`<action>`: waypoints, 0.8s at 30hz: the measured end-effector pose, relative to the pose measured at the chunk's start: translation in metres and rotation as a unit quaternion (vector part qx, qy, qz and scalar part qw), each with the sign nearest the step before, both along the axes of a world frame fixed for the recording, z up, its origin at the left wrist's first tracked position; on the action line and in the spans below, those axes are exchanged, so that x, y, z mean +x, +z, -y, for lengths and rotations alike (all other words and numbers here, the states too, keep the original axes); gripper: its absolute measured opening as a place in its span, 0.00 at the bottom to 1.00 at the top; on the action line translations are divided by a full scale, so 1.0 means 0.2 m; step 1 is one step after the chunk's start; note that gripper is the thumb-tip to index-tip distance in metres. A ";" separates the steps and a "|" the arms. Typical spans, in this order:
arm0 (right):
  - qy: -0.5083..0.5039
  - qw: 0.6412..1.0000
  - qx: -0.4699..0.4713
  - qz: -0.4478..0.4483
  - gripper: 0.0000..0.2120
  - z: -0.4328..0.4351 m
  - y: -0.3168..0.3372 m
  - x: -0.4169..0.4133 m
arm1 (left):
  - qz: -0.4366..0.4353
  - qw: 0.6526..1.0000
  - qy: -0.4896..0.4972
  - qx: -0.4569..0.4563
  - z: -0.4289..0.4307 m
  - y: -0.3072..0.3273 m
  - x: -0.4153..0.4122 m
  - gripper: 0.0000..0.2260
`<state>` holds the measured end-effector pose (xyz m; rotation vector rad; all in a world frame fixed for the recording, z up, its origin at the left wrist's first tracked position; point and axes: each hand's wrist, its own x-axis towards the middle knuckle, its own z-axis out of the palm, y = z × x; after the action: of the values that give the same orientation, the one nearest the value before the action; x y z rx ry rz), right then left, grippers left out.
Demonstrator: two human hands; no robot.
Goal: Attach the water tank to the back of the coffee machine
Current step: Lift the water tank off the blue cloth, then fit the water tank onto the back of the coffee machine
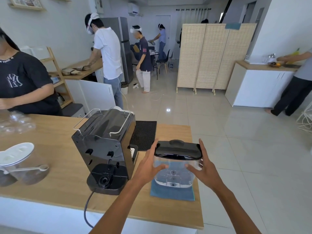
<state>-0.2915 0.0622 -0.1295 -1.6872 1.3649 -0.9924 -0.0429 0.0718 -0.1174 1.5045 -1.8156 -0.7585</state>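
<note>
Clear plastic with a black lid, the tank [175, 168] stands on a blue cloth [172, 193] at the counter's [55, 179] right end, just beside the machine [104, 149]. Our left hand [152, 163] and right hand [205, 168] flank it, fingers spread around its sides; we cannot tell whether they grip yet. We judge this the pick-up step. Next we lift it and seat it on the machine's rear base, which faces us. Other people work around the tiled room.
</note>
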 end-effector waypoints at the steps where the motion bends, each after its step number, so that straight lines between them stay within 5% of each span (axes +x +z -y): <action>1: 0.007 1.000 0.000 -0.003 0.55 0.01 -0.01 -0.01 | 0.012 1.000 -0.007 -0.005 0.00 -0.01 0.01 0.46; 24: 0.033 0.995 -0.088 0.011 0.47 -0.16 0.09 0.20 | -0.031 0.994 0.011 -0.108 -0.24 0.15 0.28 0.41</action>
<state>-0.2519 0.0933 -0.1123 -1.8345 1.2287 -1.1165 0.0132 0.1198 -0.0874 1.3430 -1.7695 -0.5711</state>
